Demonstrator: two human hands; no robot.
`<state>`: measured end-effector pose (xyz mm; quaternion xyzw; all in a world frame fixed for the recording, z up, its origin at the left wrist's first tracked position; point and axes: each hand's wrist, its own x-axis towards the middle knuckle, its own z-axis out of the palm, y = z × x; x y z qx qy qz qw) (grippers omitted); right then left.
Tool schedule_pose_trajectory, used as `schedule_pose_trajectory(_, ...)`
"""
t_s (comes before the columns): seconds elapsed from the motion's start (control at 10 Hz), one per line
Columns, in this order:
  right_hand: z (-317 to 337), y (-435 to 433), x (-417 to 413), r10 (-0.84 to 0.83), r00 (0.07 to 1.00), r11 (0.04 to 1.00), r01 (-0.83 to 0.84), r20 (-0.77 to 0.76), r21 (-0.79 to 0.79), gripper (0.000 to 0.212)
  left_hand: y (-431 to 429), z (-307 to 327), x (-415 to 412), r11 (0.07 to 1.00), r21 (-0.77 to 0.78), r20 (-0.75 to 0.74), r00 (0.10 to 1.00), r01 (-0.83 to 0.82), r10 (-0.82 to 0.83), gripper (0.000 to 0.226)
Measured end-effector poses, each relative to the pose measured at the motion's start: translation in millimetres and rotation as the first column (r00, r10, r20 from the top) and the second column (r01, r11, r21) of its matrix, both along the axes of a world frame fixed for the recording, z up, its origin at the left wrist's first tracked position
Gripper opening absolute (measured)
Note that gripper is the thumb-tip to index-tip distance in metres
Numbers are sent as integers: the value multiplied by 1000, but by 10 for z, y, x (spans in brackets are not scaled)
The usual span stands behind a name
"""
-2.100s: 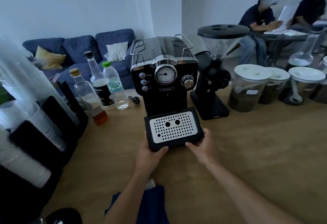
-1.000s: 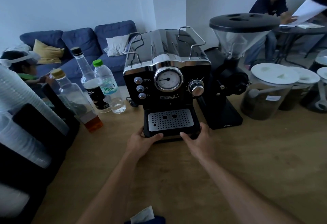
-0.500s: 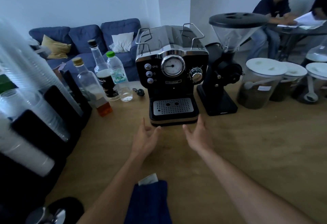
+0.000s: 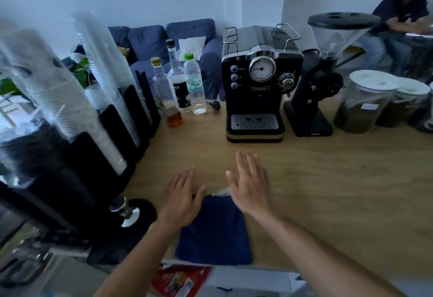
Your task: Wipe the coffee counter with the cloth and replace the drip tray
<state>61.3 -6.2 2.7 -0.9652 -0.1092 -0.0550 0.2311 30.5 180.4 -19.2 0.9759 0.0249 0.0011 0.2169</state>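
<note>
drip tray (image 4: 255,122) sits in the base of the coffee machine (image 4: 261,78), upper centre of the frame. whether it is fully home, cannot tell; a pale strip shows under its front lip. folded blue cloth (image 4: 215,231) lies on the table (image 4: 339,179) at lower centre, close to the near edge. left hand (image 4: 181,194) and right hand (image 4: 251,187) are both over the cloth's far end, grip spread flat, fingers straight, holding nothing; contact with the cloth unclear. risks as judged: a wide wipe toward the left of the frame could clip the bottles (image 4: 180,90) — the amber-filled one stands nearest the open wood — or the leaning cup stacks (image 4: 110,62). wiping hard against the machine's base could nudge the tray loose. a careless grab could drag the cloth off the near edge.
</note>
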Motion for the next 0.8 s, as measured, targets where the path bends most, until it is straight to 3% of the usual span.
schedule_pose_trajectory(0.1,-86,172,-208,46,999,999,-46,29,-6,79,143,-58,-212,992,127,31,1000,-8,4,95)
schedule_pose_trajectory(0.2,-194,348,-431,125,992,992,-125,-11,4,86,222,-107,-399,977,212,31,1000,-1,-6,95)
schedule_pose_trajectory(0.3,-283,468,-585,144,989,989,-145,-10,-34,86,252,-161,-493,970,243,-30,1000,7,0,85)
schedule_pose_trajectory(0.4,-361,521,-679,155,981,982,-166,-112,-94,87,234,-207,-557,977,212,-14,1000,-14,18,91)
schedule_pose_trajectory(0.5,-465,529,-699,129,982,973,-153,-140,-175,71,219,-243,-588,977,212,-5,999,-33,35,87)
schedule_pose_trajectory(0.6,-470,553,-711,136,977,970,-165,-163,-177,69,228,-229,-591,972,233,-18,999,-37,43,85)
schedule_pose_trajectory(0.7,-418,514,-699,196,970,973,-211,-144,-96,85,254,-261,-601,971,236,-27,998,-47,55,85)
schedule_pose_trajectory(0.8,-273,471,-693,152,977,987,-143,-147,74,88,241,-242,-573,962,267,-52,996,-54,70,85)
